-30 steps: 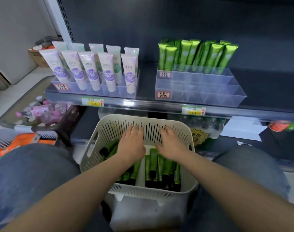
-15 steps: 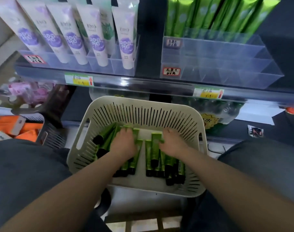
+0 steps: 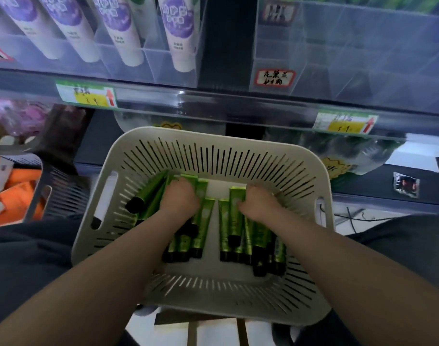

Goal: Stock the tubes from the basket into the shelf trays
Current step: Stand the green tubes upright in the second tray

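Inside the slotted cream plastic basket [image 3: 213,137] — left hand [image 3: 179,199] and right hand [image 3: 260,203] each curl fingers round black-capped green tubes [image 3: 205,218].

Head camera, facing down-forward, close over basket [image 3: 213,137] (shelf [image 3: 213,101] edge above).

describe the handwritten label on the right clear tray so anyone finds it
Above the white basket, find the right-hand clear tray on the shelf. The label sits at its lower left: white, red-bordered, black handwriting, unlike the green-and-yellow price tags below.
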Motion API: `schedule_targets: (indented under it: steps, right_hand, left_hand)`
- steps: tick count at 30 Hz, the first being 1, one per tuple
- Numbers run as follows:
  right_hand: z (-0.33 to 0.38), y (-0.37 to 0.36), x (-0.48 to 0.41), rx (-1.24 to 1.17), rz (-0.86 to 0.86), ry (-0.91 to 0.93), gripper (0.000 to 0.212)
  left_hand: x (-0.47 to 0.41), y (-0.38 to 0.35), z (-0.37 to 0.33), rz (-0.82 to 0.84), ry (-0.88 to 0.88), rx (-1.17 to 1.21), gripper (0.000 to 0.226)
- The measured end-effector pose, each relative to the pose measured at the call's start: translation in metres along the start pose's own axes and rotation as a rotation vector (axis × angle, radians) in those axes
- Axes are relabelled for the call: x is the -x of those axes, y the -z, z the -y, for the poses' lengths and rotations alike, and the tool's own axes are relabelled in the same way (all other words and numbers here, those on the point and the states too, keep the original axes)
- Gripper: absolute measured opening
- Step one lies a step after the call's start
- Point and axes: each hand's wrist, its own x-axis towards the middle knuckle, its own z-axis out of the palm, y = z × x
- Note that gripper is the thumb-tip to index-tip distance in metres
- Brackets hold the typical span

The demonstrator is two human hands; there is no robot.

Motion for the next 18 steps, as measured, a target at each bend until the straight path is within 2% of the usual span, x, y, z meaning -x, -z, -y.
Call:
schedule_targets:
  steps: [3, 6, 12, 18]
  right_hand:
    - [-0.002, -0.002, -0.01, 0.005, 0.001, -0.029, 0.044]
    - [-0.003, -0.005, -0.021, -0.003, 0.004, -0.061, 0.041]
    - [0.002, -0.016, -0.034, 0.032, -0.077, -0.094, 0.045]
    - [0.007, -0.02, -0.042, -0.065, -0.017, -0.163, 0.035]
  left_hand:
    - [-0.013, -0.003, -0.001, -0.022, 0.033, 0.041, 0.006]
    - [-0.024, -0.007, -0.001, -0.034, 0.066, 0.061, 0.026]
    - [-0.037, -0.009, -0.003, -0.034, 0.048, 0.019, 0.018]
    - [-0.041, -0.01, -0.003, -0.016, 0.037, 0.032, 0.022]
